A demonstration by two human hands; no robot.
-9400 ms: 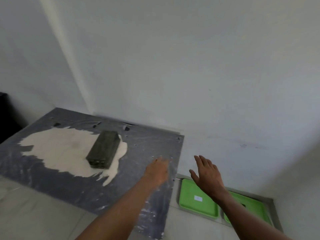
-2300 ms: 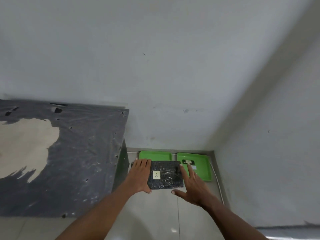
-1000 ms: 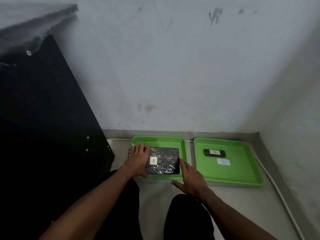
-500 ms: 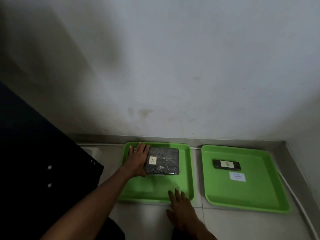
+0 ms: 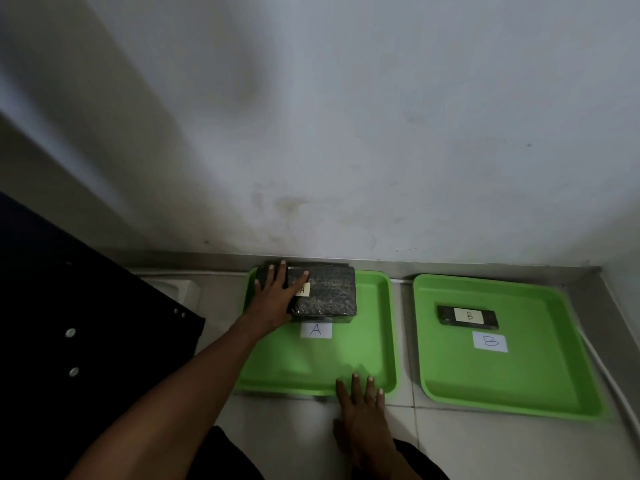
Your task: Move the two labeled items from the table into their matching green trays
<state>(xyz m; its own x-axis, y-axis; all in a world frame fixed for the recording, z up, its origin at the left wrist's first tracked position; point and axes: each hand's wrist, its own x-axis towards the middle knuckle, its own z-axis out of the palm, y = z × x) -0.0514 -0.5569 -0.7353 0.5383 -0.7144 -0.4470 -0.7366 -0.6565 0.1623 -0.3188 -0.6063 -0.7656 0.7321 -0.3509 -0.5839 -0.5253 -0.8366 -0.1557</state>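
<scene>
Two green trays lie side by side on the floor against the wall. The left tray (image 5: 349, 362) carries a white label A (image 5: 316, 330). At its far end rests a dark wrapped block (image 5: 332, 292) with its own A label. My left hand (image 5: 277, 292) lies flat on the block's left part, fingers spread over its top. The right tray (image 5: 512, 382) has a label B (image 5: 490, 341) and holds a small flat black item (image 5: 467, 317) tagged B. My right hand (image 5: 363, 414) rests palm down on the floor, fingertips on the left tray's near rim.
A white wall (image 5: 346, 133) rises just behind the trays, with a corner at the right. A dark table side (image 5: 69, 323) with rivets stands on the left. My dark-clad knees (image 5: 221, 459) fill the bottom edge. Pale floor tiles (image 5: 485, 445) lie in front of the trays.
The block has slid to the far end of the left tray under my left hand, uncovering the tray's A label. My right hand has left the block and rests at the near rim.
</scene>
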